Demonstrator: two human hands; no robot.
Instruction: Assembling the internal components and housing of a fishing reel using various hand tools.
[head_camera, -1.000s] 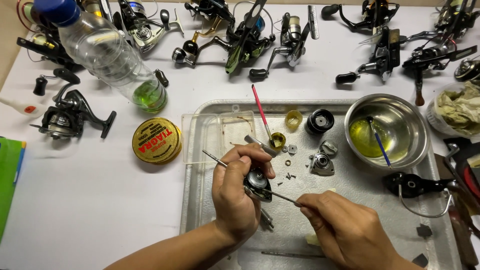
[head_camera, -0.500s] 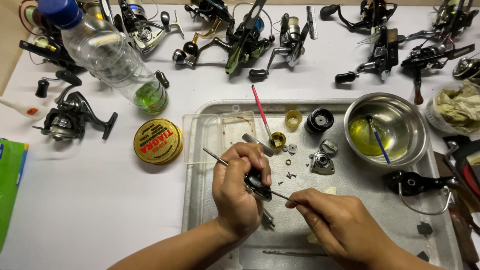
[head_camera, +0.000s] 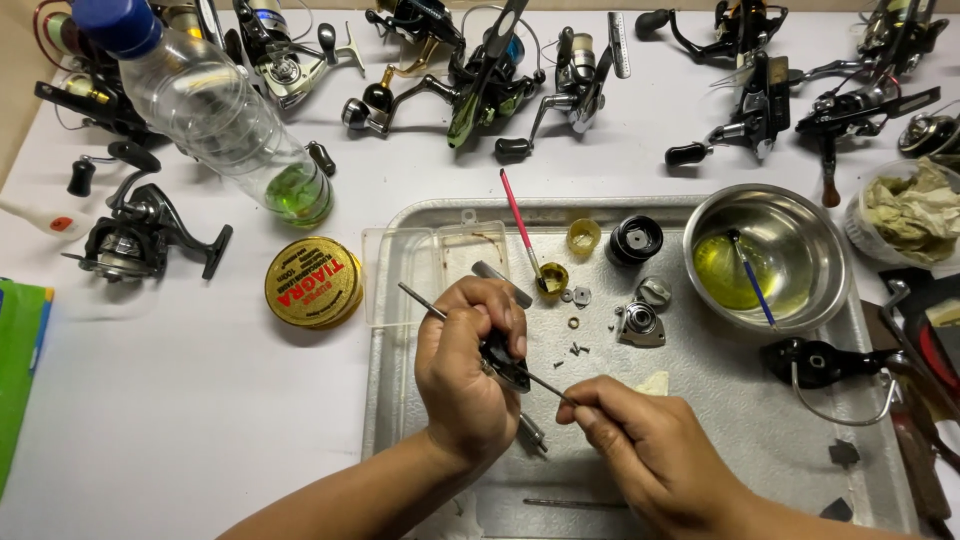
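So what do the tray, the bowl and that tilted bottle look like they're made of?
The tray looks like dull, scuffed aluminium or steel: matte grey with a rolled rim. The bowl seems polished stainless steel, mirror-bright with sharp reflections, holding yellowish liquid. The bottle is clear ribbed plastic with a blue cap, probably thin-walled; you can see straight through it.

A tray (head_camera: 400, 400) sits on the worktop (head_camera: 180, 440). Small screws (head_camera: 576, 349) lie in the tray, and a bowl (head_camera: 790, 215) sits at its far right corner. Left of the tray lies a round tin (head_camera: 313, 283), with a bottle (head_camera: 215, 115) behind it. Many reels (head_camera: 480, 75) lie along the back.
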